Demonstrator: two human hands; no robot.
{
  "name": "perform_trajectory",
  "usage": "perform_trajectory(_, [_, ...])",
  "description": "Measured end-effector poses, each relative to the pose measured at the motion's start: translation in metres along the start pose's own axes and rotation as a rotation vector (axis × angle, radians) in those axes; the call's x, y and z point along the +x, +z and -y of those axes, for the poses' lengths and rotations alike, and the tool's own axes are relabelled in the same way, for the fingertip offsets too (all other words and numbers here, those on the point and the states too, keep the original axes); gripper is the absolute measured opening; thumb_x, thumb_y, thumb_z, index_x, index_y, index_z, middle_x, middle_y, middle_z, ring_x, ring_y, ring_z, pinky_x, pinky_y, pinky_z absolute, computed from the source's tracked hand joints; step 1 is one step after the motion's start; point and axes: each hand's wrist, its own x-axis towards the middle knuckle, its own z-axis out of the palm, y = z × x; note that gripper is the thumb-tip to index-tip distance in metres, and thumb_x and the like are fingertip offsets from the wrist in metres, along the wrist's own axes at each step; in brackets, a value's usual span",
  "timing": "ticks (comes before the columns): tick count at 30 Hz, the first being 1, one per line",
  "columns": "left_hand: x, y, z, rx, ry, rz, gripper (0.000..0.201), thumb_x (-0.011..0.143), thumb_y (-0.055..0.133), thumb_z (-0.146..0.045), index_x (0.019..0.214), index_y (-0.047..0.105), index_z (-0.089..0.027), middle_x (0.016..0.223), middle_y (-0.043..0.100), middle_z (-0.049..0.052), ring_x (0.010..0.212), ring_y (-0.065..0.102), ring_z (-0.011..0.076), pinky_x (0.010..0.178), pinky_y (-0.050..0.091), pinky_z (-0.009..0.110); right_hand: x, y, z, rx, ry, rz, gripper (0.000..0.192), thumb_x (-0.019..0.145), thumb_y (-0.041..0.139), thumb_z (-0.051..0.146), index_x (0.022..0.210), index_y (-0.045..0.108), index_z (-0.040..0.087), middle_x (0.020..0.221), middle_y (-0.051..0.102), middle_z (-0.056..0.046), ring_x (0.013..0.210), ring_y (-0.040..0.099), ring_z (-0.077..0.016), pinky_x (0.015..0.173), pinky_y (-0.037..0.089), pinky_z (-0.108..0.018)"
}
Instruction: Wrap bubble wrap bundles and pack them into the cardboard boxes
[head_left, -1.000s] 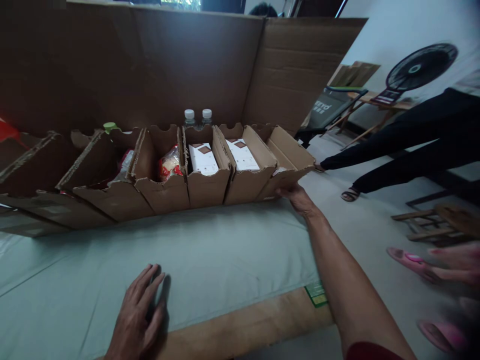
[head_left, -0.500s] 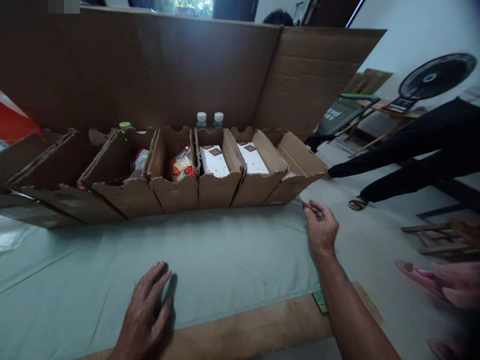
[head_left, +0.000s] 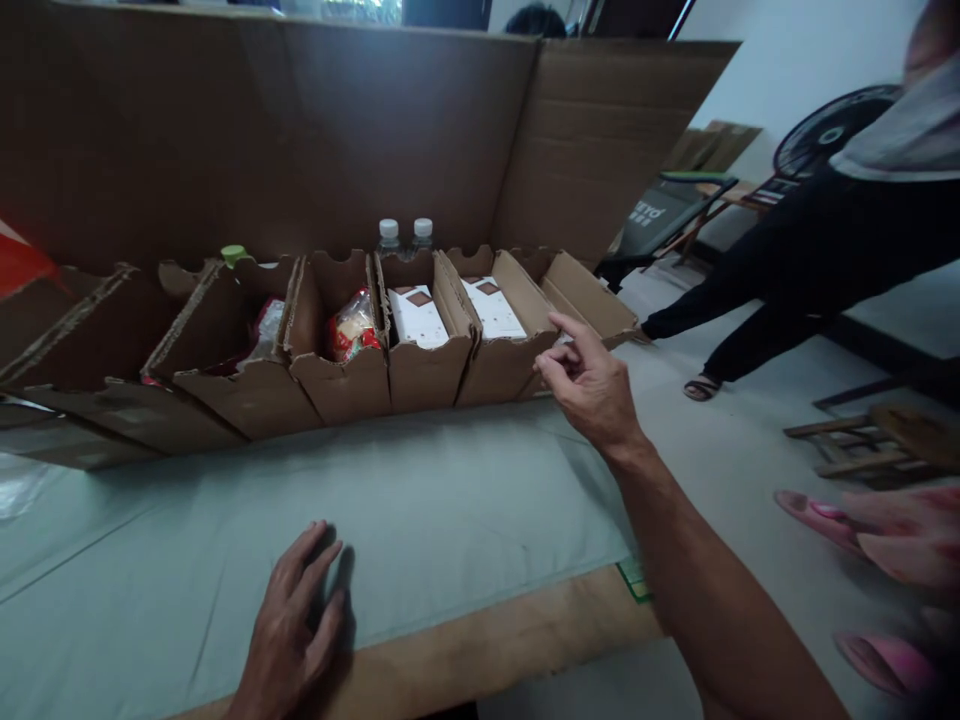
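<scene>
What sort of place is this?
Likely a room in a home or small workshop, judging by the round black fan, low brown wooden stool and open brown cardboard bins on pale green cloth.

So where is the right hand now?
In the head view, the right hand is right of centre, by the front of the two rightmost cardboard bins, right of the white boxes.
</scene>
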Motion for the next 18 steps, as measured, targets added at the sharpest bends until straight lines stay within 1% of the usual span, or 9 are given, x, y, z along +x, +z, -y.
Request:
perform_trajectory(2, [-0.001,0.001,0.001,-0.001,0.015,-0.01,0.042,0.098,0.054,-0.026,0.139,0.057,-0.027,0.149,0.056,0.013,0.134,0.06,0.0338,0.1,0.061,0.055,0.003,-0.01,-0.002,-0.017,0.003,-0.021,0.048,0.088,0.059,0.028,0.135,0.063,0.024,0.076,0.069,0.002,0.063,0.061,-0.0147,0.067,0.055,-0.032])
perform_trajectory(5, [-0.001,0.001,0.0,-0.012,0.006,-0.019,0.04,0.099,0.053,-0.027,0.139,0.057,-0.027,0.15,0.055,0.013,0.134,0.06,0.0337,0.1,0.061,0.055,0.007,-0.031,-0.01,-0.094,0.009,-0.112,0.033,0.087,0.061,0.028,0.118,0.071,0.024,0.076,0.071,-0.001,0.067,0.064,-0.0168,0.068,0.055,-0.032])
perform_trajectory(7, [-0.001,0.0,0.0,-0.02,-0.005,-0.019,0.039,0.099,0.053,-0.027,0.137,0.059,-0.028,0.15,0.056,0.012,0.134,0.06,0.0336,0.1,0.061,0.054,0.008,-0.044,-0.017,-0.192,0.012,-0.166,0.024,0.087,0.061,0.028,0.107,0.074,0.023,0.082,0.074,-0.004,0.072,0.067,-0.0194,0.07,0.056,-0.035])
perform_trajectory(9, [0.0,-0.002,0.0,-0.019,-0.006,-0.015,0.037,0.098,0.054,-0.028,0.135,0.06,-0.028,0.149,0.056,0.012,0.133,0.061,0.034,0.099,0.062,0.055,0.009,-0.051,-0.022,-0.305,-0.023,-0.159,0.023,0.085,0.062,0.025,0.105,0.075,0.024,0.093,0.077,-0.006,0.083,0.07,-0.0235,0.078,0.056,-0.039])
perform_trajectory(11, [0.0,-0.002,0.0,-0.02,0.002,-0.007,0.037,0.097,0.055,-0.028,0.134,0.062,-0.028,0.149,0.056,0.011,0.132,0.061,0.0341,0.098,0.062,0.055,0.011,-0.053,-0.021,-0.399,-0.102,-0.105,0.033,0.082,0.065,0.023,0.113,0.073,0.024,0.11,0.078,-0.008,0.101,0.069,-0.029,0.09,0.054,-0.046])
perform_trajectory(14, [-0.001,0.001,0.002,-0.024,0.016,-0.022,0.036,0.097,0.055,-0.029,0.133,0.063,-0.027,0.149,0.057,0.011,0.132,0.061,0.0337,0.098,0.062,0.055,0.02,-0.046,-0.006,-0.49,-0.23,-0.019,0.057,0.08,0.067,0.023,0.136,0.062,0.023,0.136,0.069,-0.011,0.124,0.061,-0.0345,0.103,0.046,-0.052])
perform_trajectory(16, [-0.001,0.003,0.003,-0.025,0.017,-0.051,0.035,0.098,0.054,-0.03,0.132,0.063,-0.027,0.148,0.058,0.012,0.132,0.061,0.0339,0.098,0.062,0.055,0.029,-0.036,0.008,-0.559,-0.292,0.068,0.062,0.082,0.067,0.025,0.144,0.056,0.022,0.142,0.064,-0.012,0.129,0.057,-0.0348,0.105,0.043,-0.052])
perform_trajectory(18, [-0.001,0.005,0.003,-0.028,0.025,-0.078,0.034,0.099,0.053,-0.031,0.13,0.064,-0.026,0.146,0.059,0.013,0.131,0.061,0.0342,0.098,0.062,0.056,0.039,-0.024,0.021,-0.652,-0.317,0.224,0.058,0.085,0.066,0.025,0.142,0.058,0.022,0.141,0.064,-0.013,0.13,0.056,-0.034,0.103,0.04,-0.049])
